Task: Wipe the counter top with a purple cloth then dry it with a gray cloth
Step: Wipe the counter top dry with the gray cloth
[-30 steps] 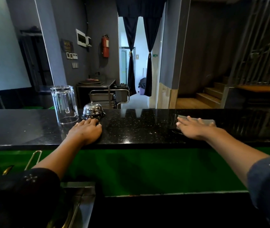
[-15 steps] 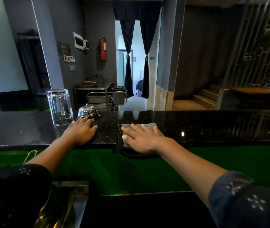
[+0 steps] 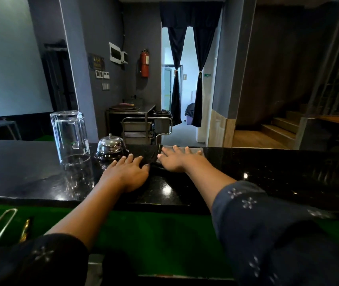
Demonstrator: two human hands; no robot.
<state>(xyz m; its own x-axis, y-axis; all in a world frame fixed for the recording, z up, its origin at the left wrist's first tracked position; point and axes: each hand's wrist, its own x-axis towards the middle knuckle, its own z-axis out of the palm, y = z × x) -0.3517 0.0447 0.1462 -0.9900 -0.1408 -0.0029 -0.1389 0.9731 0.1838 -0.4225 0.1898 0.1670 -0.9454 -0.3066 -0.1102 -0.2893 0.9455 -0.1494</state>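
Observation:
The black speckled counter top [image 3: 267,168] runs across the view. A gray cloth [image 3: 195,150] lies flat on it at the far edge, mostly covered. My right hand [image 3: 174,161] presses down on the cloth with fingers spread. My left hand [image 3: 126,174] rests flat on the bare counter just left of it, fingers apart and holding nothing, its fingertips close to a chrome bell. No purple cloth is in view.
An upturned clear glass [image 3: 69,137] stands on the counter to the left. The chrome desk bell [image 3: 110,148] sits beside it. Below the counter is a green front panel [image 3: 164,234], with metal utensils [image 3: 1,226] at the lower left.
My right hand has slid the gray cloth leftwards along the counter and then out to the far edge, ending close to my left hand. My left hand stayed by the bell.

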